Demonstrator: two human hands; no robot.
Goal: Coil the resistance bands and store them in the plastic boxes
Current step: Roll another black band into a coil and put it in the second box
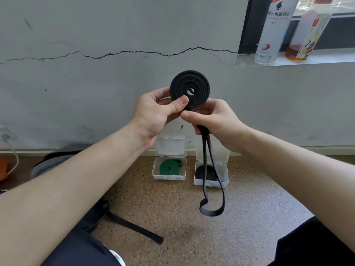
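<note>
Held up before the cracked wall, the black band (pixel 189 89) is mostly coiled: the left hand (pixel 153 110) pinches the coil, the right hand (pixel 217 121) grips its hanging tail. On the floor by the wall, one open box (pixel 169 176) holds a green coil (pixel 169 167); the other box (pixel 211 182) seems to hold something dark.

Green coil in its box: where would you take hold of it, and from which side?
Pinch the green coil across its outer rim, from straight above. It lies flat in the open box, whose walls block any sideways approach.
</note>
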